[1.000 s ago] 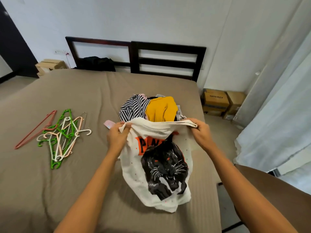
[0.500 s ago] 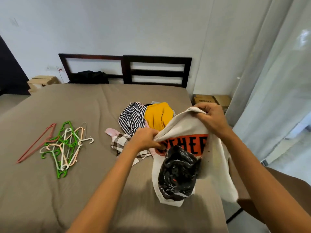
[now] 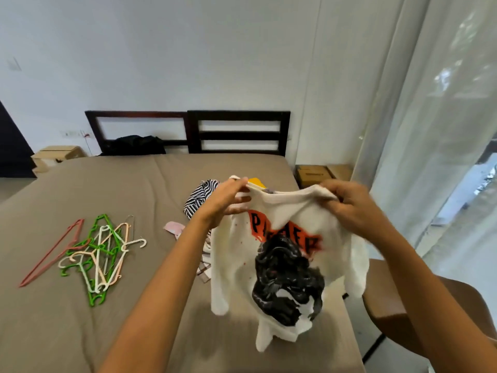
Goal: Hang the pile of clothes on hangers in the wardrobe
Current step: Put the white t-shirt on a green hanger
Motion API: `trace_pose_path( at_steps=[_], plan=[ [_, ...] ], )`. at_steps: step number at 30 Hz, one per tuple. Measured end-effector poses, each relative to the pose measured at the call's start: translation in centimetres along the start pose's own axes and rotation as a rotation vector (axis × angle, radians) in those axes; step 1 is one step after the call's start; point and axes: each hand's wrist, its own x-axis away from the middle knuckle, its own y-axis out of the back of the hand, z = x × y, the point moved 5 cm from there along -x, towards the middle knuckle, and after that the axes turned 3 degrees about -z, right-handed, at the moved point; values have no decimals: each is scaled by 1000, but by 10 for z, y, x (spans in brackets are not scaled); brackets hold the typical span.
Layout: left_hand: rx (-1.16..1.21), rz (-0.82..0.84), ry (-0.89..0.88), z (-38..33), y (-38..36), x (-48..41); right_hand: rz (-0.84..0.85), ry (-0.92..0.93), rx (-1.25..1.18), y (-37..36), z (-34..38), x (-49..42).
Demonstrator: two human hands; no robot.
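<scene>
Holding white shirt (image 3: 285, 265) aloft, both hands gripping

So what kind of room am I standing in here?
Most likely a bedroom: a wide bed with a dark slatted headboard fills the view, sheer curtains hang at right, and both hands, left and right, hold up a white printed shirt near loose plastic hangers.

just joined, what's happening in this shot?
A person stands at the bed holding a white T-shirt up by its top edge, the left hand and right hand each with a grip on one side. It hangs free above the bed, not yet on a hanger. The hangers lie in a heap to the left; more clothes sit behind the shirt.
</scene>
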Motion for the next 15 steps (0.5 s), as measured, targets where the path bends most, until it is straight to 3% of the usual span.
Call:
trace_pose_path(
  at_steps=[2, 5, 6, 7, 8, 10, 11, 13, 15],
  plan=[
    [86, 4, -74, -19, -10, 0, 238, 108, -29, -34, 41, 26],
    [113, 23, -187, -42, -24, 6, 734, 182, -76, -80, 74, 50],
    [148, 39, -202, -47, -25, 8, 781, 159, -171, -82, 74, 48],
    [178, 62, -213, -51, -25, 10, 681, 137, -266, -78, 69, 37],
    [174, 93, -219, -55, -24, 13, 455, 105, -307, -68, 58, 18],
    [110, 185, -214, -57, -22, 17, -25, 84, -179, -42, 27, -15],
    [83, 251, -210, -59, -24, 22, -124, 90, -71, -33, 18, -26],
    [19, 374, -219, -61, -29, 31, 68, 78, 11, -38, 1, -46],
    [-35, 438, -244, -61, -32, 36, 367, 16, -160, -49, -4, -55]
  ],
)
